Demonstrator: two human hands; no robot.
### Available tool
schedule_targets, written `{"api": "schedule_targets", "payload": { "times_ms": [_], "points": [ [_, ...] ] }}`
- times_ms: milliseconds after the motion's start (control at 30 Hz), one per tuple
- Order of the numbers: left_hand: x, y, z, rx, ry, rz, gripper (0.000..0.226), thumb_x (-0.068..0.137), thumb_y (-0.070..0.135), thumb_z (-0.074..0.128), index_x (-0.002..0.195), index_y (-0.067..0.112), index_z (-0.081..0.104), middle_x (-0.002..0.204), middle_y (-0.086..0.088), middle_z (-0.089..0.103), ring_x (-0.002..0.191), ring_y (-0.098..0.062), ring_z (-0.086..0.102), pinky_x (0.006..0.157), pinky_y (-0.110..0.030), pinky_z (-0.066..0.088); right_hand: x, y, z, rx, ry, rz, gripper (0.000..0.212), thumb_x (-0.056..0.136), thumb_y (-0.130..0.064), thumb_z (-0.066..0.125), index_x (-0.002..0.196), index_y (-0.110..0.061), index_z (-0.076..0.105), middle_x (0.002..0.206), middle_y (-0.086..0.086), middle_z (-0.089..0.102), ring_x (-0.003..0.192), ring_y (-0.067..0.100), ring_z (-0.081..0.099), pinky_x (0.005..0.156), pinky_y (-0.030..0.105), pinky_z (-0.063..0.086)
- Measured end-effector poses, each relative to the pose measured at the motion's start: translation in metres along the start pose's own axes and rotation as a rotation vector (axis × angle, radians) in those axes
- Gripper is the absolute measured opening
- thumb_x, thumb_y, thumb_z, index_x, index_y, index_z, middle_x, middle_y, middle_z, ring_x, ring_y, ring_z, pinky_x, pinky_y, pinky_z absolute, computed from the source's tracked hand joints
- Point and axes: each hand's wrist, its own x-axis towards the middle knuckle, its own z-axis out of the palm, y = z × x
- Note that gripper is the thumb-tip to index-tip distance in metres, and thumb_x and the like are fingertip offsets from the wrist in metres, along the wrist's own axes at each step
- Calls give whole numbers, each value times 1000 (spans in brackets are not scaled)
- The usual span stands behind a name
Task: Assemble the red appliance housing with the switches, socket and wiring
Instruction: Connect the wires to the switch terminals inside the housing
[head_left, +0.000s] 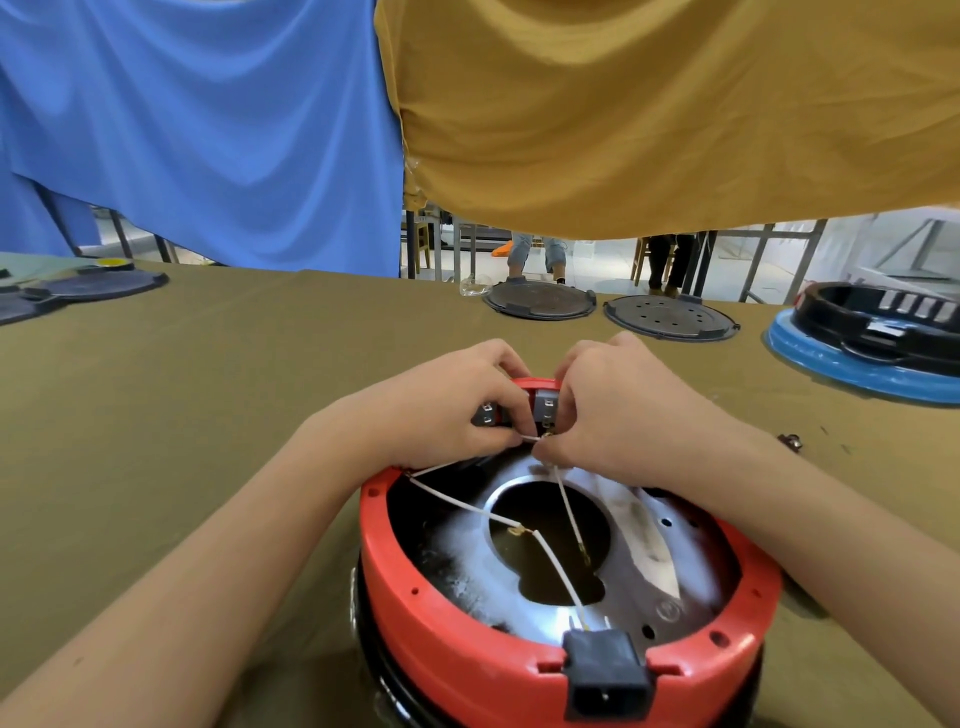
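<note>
While the red housing is sitting upside down on the table, the left hand is pinching a white wire at the far rim. The right hand, touching it, is pinching the wire's end beside a switch. The black socket is sitting on the near rim, well below both grips.
</note>
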Motion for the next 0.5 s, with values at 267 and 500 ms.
{"api": "schedule_targets", "payload": {
  "times_ms": [267, 500],
  "points": [
    [-1, 1, -2, -1, -6, 5, 11, 90, 22, 68, 95, 30, 75, 128, 6, 47, 110, -10, 55, 98, -30, 45, -1, -3, -1, -16, -30, 27, 42, 79, -51, 73, 65, -21, 47, 112, 0, 56, 105, 24, 38, 91, 41, 45],
    [-2, 2, -2, -8, -9, 8, 10, 90, 23, 69, 94, 30, 76, 127, 6, 47, 110, -10, 54, 99, -29, 45, 0, 4, -1, 84, -67, 49, 33, 75, -42, 78, 90, -13, 74, 117, 5, 62, 114, 25, 42, 91, 38, 47]
  ]
}}
